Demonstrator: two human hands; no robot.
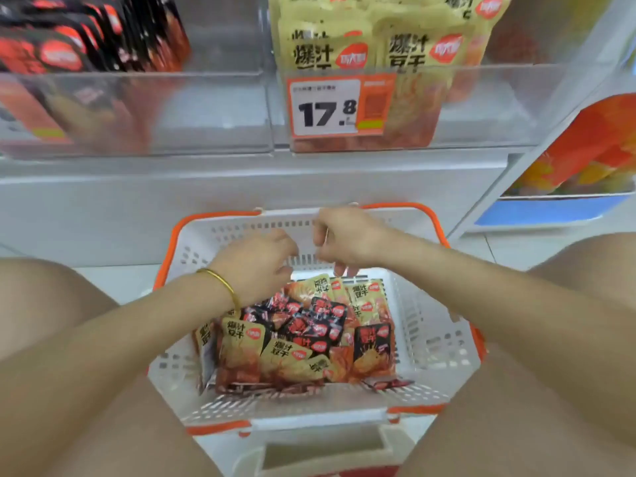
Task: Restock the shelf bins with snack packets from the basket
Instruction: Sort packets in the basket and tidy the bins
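A white basket (430, 339) with orange rim sits on the floor between my knees. It holds a pile of snack packets (303, 335), several beige and several black. My left hand (256, 265), with a gold bangle on the wrist, hovers over the far end of the pile with fingers loosely curled. My right hand (346, 239) hangs beside it above the beige packets, fingers curled downward. Neither hand visibly holds a packet. Above, a clear bin (481, 108) holds beige packets (375, 46) and another clear bin (206, 111) holds black packets (86, 39).
A price tag reading 17.8 (330, 108) hangs on the front of the beige bin. A white shelf base (137, 208) runs behind the basket. An orange printed display (592, 149) stands at the right. My bare knees flank the basket on both sides.
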